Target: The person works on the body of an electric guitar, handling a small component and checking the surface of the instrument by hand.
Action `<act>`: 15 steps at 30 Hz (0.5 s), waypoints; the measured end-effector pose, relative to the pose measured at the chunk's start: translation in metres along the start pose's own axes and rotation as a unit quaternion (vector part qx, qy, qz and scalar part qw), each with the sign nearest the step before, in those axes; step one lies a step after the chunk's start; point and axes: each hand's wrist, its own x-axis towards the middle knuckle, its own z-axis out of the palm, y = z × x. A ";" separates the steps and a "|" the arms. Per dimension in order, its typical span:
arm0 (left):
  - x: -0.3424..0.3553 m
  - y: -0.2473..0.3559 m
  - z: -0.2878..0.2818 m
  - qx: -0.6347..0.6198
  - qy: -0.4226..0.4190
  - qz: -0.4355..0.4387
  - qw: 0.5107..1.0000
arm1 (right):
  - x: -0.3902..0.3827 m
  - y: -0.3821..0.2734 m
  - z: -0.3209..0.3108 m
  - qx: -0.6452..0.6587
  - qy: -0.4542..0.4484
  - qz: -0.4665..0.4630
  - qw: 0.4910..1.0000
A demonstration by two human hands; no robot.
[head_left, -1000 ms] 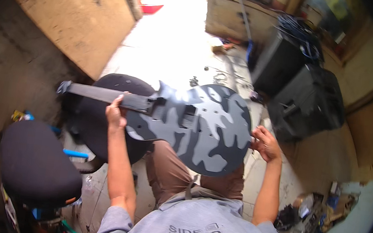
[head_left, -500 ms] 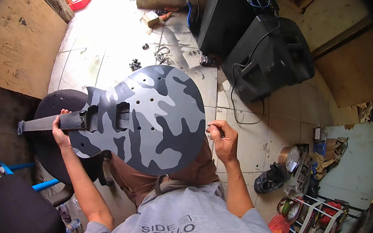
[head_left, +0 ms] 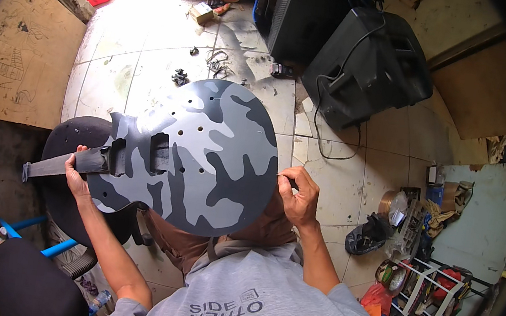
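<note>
The camouflage guitar body (head_left: pixel 193 157) lies flat over the person's lap, its neck stub pointing to 9 o'clock. The left hand (head_left: pixel 77 174) has its fingers wrapped around the neck stub. The right hand (head_left: pixel 297 195), at 3 o'clock of the body, pinches its edge with fingers together. Black speakers (head_left: pixel 365 64) stand on the tiled floor (head_left: pixel 150 69) at 1 o'clock.

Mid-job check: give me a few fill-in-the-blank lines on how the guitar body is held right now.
1. The left hand grips the guitar body at its ____ stub.
2. The right hand pinches the body's rounded ____.
3. The body's paint is a grey ____ pattern.
4. Two black ____ stand on the tiled floor beyond it.

Missing words: neck; edge; camouflage; speakers
</note>
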 end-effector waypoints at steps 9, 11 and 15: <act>-0.003 -0.001 0.001 0.018 0.012 0.005 1.000 | 0.013 0.014 -0.001 -0.001 -0.016 -0.010 1.000; -0.003 0.002 -0.004 0.025 0.008 0.008 1.000 | 0.018 0.015 0.000 0.003 -0.017 -0.015 1.000; 0.002 0.000 -0.007 0.027 -0.002 0.014 1.000 | 0.027 0.024 0.002 0.014 -0.014 -0.017 1.000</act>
